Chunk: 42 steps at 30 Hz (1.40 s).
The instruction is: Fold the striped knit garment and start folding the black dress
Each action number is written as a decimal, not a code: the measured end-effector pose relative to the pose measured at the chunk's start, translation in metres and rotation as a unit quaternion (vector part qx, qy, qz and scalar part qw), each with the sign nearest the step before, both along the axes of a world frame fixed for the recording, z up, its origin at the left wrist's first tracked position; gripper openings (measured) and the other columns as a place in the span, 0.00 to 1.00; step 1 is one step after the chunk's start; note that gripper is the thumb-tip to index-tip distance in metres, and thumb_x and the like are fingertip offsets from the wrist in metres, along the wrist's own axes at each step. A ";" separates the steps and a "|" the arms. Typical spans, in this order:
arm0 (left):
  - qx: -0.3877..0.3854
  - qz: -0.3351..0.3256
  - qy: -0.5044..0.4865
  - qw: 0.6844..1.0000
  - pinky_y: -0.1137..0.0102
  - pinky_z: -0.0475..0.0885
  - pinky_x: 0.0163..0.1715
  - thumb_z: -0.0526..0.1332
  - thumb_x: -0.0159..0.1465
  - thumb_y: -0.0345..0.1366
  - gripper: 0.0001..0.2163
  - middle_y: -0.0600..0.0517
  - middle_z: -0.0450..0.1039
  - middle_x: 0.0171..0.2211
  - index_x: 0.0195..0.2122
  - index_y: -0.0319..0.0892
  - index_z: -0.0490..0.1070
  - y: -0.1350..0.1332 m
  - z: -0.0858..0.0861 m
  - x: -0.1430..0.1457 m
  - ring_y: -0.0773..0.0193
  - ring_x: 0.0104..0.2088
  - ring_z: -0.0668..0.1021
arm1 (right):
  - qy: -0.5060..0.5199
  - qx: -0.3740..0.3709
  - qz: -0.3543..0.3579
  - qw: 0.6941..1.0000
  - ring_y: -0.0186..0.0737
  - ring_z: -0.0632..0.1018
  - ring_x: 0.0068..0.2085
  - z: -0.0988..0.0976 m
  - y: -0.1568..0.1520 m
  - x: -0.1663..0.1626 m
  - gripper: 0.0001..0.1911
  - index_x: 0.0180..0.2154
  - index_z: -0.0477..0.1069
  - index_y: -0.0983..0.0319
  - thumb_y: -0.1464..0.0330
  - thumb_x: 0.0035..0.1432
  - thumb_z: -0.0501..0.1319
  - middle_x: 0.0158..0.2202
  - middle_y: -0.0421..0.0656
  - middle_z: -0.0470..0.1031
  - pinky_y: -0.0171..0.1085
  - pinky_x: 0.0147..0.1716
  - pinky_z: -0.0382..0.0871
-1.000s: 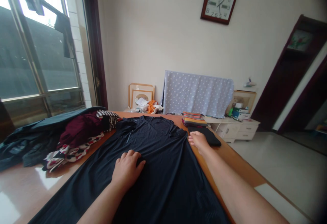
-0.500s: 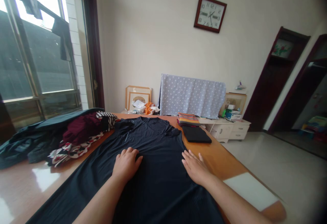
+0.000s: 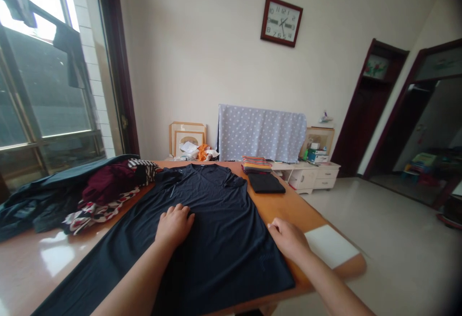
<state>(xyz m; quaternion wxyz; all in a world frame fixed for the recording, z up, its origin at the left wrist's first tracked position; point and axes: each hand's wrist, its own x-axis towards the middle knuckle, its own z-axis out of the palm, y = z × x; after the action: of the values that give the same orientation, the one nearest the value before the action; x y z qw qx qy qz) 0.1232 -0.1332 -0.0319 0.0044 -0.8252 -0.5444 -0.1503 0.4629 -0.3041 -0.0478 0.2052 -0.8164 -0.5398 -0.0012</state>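
Note:
A long dark navy short-sleeved top [image 3: 216,248] lies spread on the wooden table, its neckline at the far end. Resting on the left part of the cloth is my left hand [image 3: 175,227], palm down with its fingers stretched forward. My right hand [image 3: 288,241] is at the top's right edge, its fingers curled in. Whether the edge is pinched in those fingers is hidden.
Rumpled clothes [image 3: 111,181] are heaped on the left of the table. Folded striped cloth [image 3: 256,164] and a folded black garment [image 3: 266,183] lie at the far right. A white sheet [image 3: 332,246] covers the table's right corner [image 3: 353,266].
My right hand has curled its fingers, which were stretched flat on the top's edge. My left hand stays on the cloth. The view has turned to the right, and the top's near right corner now shows.

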 end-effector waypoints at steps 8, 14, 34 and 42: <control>0.020 -0.003 0.031 0.999 0.56 0.63 0.48 0.47 0.69 0.48 0.19 0.43 0.70 0.49 0.46 0.46 0.73 0.005 -0.007 0.002 0.49 0.51 0.70 | 0.018 -0.062 -0.010 0.998 0.39 0.73 0.30 0.010 -0.045 -0.025 0.12 0.28 0.67 0.56 0.57 0.59 0.60 0.28 0.39 0.76 0.36 0.27 0.49; 0.001 -0.004 0.039 0.999 0.53 0.64 0.49 0.46 0.68 0.52 0.22 0.42 0.70 0.53 0.50 0.47 0.72 0.012 -0.016 0.001 0.46 0.54 0.70 | 0.002 -0.074 -0.009 0.997 0.38 0.73 0.30 0.013 -0.063 -0.023 0.11 0.28 0.66 0.57 0.60 0.61 0.57 0.29 0.38 0.76 0.35 0.27 0.49; -0.009 0.092 -0.016 0.996 0.52 0.62 0.55 0.43 0.67 0.59 0.29 0.41 0.68 0.58 0.54 0.46 0.70 -0.009 -0.019 -0.096 0.46 0.60 0.67 | 0.020 -0.008 0.083 0.996 0.39 0.73 0.24 -0.009 -0.039 -0.027 0.20 0.27 0.61 0.56 0.50 0.63 0.49 0.22 0.38 0.73 0.35 0.26 0.53; -0.001 0.168 -0.016 0.986 0.51 0.61 0.55 0.43 0.67 0.59 0.28 0.40 0.71 0.55 0.51 0.45 0.71 -0.005 -0.020 -0.146 0.45 0.57 0.70 | 0.004 -0.020 0.139 0.990 0.39 0.75 0.27 -0.019 -0.028 -0.051 0.17 0.30 0.63 0.55 0.52 0.64 0.50 0.24 0.38 0.74 0.34 0.26 0.54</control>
<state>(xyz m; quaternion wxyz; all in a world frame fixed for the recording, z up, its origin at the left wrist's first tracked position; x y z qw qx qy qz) -0.0224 -0.1387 -0.0524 0.0200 -0.7195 -0.6757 -0.1595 0.4118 -0.3326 -0.0671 0.1892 -0.7373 -0.6472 0.0410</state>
